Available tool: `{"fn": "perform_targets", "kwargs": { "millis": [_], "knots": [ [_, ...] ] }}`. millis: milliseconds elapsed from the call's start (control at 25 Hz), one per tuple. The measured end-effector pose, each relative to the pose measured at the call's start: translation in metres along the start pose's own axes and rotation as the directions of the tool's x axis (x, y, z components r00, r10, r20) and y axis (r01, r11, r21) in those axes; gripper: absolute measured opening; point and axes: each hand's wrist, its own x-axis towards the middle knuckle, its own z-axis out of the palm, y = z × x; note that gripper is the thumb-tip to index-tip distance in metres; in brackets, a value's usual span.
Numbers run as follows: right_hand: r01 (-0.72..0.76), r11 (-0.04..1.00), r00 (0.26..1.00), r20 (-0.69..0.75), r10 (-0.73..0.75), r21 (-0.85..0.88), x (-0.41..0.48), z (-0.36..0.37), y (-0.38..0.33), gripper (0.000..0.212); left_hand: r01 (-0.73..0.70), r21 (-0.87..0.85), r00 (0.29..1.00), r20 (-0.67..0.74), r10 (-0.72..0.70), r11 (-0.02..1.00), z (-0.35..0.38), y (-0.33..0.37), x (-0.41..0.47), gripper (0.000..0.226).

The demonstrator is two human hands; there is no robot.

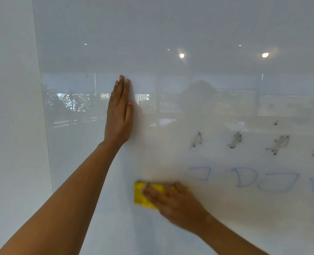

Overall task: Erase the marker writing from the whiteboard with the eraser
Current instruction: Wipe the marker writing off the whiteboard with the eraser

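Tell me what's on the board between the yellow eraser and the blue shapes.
In the head view, only bare whiteboard lies between the eraser, held under the right hand, and the nearest of the blue shapes, up and to its right.

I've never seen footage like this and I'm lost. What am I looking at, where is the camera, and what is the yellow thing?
There is no machine here: these are a person's two bare arms, filmed by a wide-angle camera worn on their head. In front of them is a glossy whiteboard that mirrors the room and ceiling lights. The left hand rests flat and open on the board. The right hand, blurred, presses a yellow eraser against it. To the right are blue marker shapes, and above them smudged dark marks.
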Motion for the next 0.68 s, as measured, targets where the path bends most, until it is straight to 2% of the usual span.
{"fn": "perform_targets", "kwargs": {
  "millis": [80, 160, 200, 240, 360, 440, 520, 600, 680],
  "knots": [
    [-0.227, 0.974, 0.972, -0.071, 0.226, -0.006, 0.027, -0.008, 0.038, 0.059, 0.000, 0.026, 1.000, -0.013, 0.000, 1.000, 0.002, 0.002, -0.001, 0.052],
    [-0.449, 0.893, 0.887, -0.125, 0.444, -0.016, 0.055, -0.011, 0.056, 0.061, 0.012, 0.048, 0.999, -0.032, -0.011, 0.999, 0.007, 0.005, -0.001, 0.053],
    [-0.500, 0.866, 0.861, -0.121, 0.495, -0.013, 0.063, -0.010, 0.054, 0.061, 0.017, 0.053, 0.999, -0.041, -0.015, 0.998, 0.009, 0.006, -0.002, 0.054],
    [-0.495, 0.869, 0.864, -0.110, 0.490, -0.012, 0.066, -0.006, 0.046, 0.060, 0.021, 0.055, 0.999, -0.048, -0.018, 0.998, 0.010, 0.007, -0.002, 0.054],
    [-0.293, 0.956, 0.956, -0.028, 0.293, -0.006, 0.045, 0.014, -0.010, 0.047, 0.022, 0.059, 0.998, -0.055, -0.019, 0.998, 0.012, 0.006, -0.002, 0.055],
    [-0.134, 0.991, 0.983, 0.127, 0.132, 0.005, 0.013, 0.025, -0.050, 0.053, 0.024, 0.066, 0.998, -0.056, -0.020, 0.998, 0.012, 0.005, -0.003, 0.055],
    [-0.032, 0.997, 0.943, 0.333, 0.008, 0.066, -0.022, 0.021, -0.077, 0.056, 0.019, 0.073, 0.999, -0.050, -0.015, 0.997, 0.011, 0.004, -0.003, 0.056],
    [0.020, 0.991, 0.901, 0.427, -0.073, 0.129, -0.058, 0.015, -0.094, 0.051, 0.006, 0.084, 0.999, -0.036, -0.003, 0.996, 0.010, 0.002, -0.004, 0.056],
    [-0.007, 0.984, 0.871, 0.485, -0.082, 0.179, -0.092, 0.007, -0.093, 0.060, -0.003, 0.092, 1.000, -0.024, 0.005, 0.996, 0.008, 0.000, -0.004, 0.056]
  ]
}}
